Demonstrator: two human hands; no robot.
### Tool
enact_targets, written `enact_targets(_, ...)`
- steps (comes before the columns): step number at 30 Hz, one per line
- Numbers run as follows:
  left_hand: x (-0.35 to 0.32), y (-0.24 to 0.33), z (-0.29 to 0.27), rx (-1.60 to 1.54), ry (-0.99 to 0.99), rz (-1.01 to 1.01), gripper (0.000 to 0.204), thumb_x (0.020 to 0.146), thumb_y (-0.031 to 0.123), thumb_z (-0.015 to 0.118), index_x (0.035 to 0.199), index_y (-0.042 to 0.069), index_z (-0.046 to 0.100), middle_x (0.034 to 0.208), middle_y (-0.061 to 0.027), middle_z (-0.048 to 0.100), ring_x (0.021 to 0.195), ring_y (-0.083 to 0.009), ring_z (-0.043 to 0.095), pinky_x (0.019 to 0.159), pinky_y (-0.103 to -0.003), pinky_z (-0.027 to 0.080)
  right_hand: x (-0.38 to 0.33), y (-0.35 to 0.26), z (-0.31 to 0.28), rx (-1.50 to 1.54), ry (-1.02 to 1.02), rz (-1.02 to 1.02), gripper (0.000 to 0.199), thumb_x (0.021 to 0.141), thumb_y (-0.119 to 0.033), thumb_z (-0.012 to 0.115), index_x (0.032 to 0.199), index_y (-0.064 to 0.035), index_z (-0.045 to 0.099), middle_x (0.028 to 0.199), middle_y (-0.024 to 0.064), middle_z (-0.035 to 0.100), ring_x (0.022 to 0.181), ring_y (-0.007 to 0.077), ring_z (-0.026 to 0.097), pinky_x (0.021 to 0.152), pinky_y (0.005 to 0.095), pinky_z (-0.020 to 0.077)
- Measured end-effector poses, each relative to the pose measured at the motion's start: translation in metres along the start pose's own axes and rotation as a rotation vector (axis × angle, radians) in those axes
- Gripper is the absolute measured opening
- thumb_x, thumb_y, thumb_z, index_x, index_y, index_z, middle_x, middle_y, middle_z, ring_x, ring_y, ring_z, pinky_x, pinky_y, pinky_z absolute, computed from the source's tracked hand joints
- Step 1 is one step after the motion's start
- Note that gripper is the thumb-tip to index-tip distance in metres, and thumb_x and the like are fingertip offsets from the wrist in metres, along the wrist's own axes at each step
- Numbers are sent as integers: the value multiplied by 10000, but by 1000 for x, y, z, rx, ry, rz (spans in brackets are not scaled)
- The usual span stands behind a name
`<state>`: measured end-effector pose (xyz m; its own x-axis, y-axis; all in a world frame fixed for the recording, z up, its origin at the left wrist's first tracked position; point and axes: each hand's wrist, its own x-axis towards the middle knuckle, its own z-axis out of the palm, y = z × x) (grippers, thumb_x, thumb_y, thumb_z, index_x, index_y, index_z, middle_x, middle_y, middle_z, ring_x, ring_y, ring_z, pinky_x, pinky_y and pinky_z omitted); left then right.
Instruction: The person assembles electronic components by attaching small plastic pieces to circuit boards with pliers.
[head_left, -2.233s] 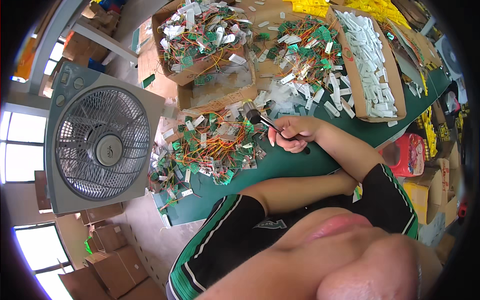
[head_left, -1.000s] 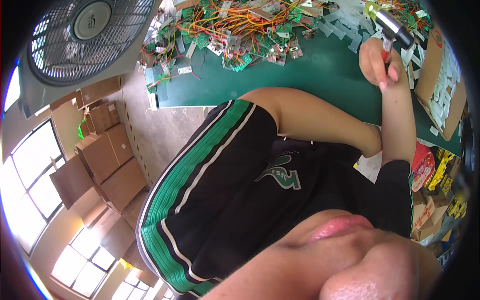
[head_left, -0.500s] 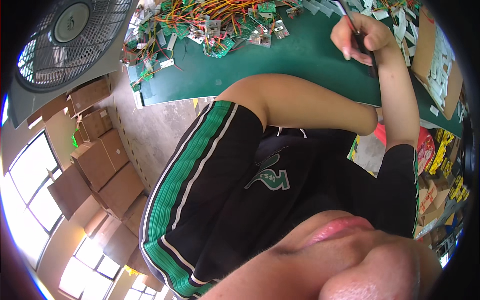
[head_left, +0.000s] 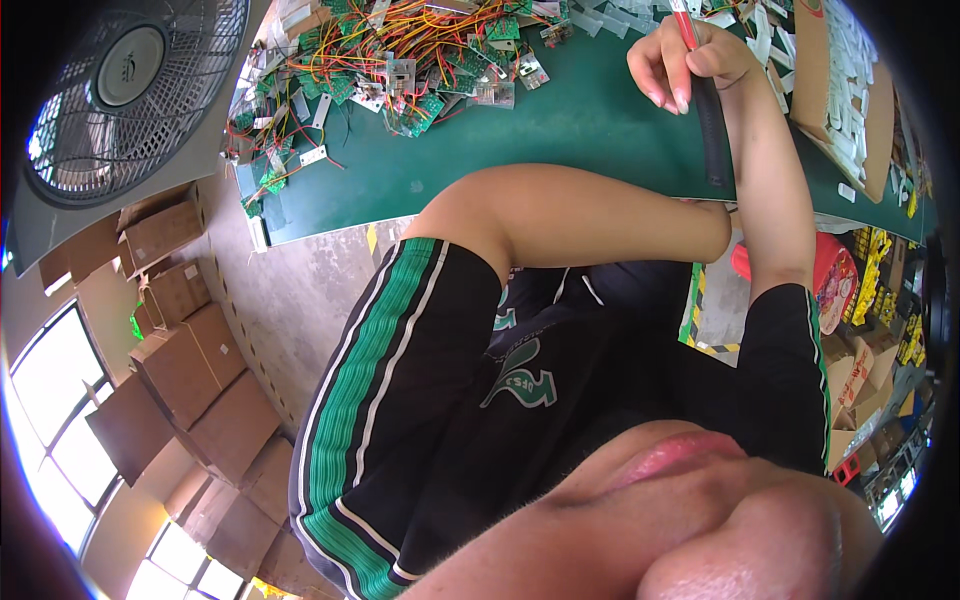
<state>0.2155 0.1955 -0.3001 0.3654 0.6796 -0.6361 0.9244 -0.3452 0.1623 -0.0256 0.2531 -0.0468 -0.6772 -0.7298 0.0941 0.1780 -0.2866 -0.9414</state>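
My right hand (head_left: 690,65) is closed around a long tool (head_left: 705,110) with a red tip and black handle, fingers wrapped near the top and the handle hanging down past my wrist toward me, probably so the tip end stays steady over the work. The tool stands roughly upright over the green table (head_left: 560,140), just in front of my forearm. Left of the grip lies a heap of small green circuit boards with orange and yellow wires (head_left: 400,60), well apart from my fingers. Right of the grip sits a cardboard box of white parts (head_left: 845,90), close by, likely for easy reach. My left hand is not in view, so I cannot tell its state. A box fan (head_left: 130,90) stands far left.
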Motion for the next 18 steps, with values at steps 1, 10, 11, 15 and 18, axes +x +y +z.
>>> enact_targets(1,-6,-5,9,-15,168,-12,188,726,260,844,886,163,826,888,-60,781,769,-284,739,586,-511,551,3,-1,0,-8,47,-11,462,917,-478,715,886,-26,801,853,171,651,634,207,657,567,289,557)
enact_targets(10,-109,-44,-118,0,-416,-122,404,814,262,765,1186,106,743,1105,-103,758,1089,-289,676,841,-492,551,11,2,-2,50,38,225,605,895,-417,694,1247,72,640,1007,140,679,930,204,683,765,347,609)
enact_targets(11,-117,-40,-143,8,-516,-125,437,828,262,753,1233,99,731,1140,-110,754,1140,-289,668,882,-488,552,11,-2,5,48,53,246,632,888,-436,705,1259,70,633,1015,137,677,934,199,683,772,347,611)
enact_targets(15,-141,-36,-48,-22,255,-166,593,854,283,748,1410,120,622,1342,-114,680,1255,-269,625,995,-455,521,13,2,7,111,-14,206,736,820,-408,797,1383,10,574,1147,100,691,1024,184,677,824,327,589)
enact_targets(18,-182,-48,-46,-260,340,-126,429,1007,227,551,1431,169,591,1467,-83,600,1355,-258,561,1119,-331,437,20,1,15,80,-103,183,598,922,-217,746,1414,39,523,1216,181,668,1083,246,674,908,367,576)
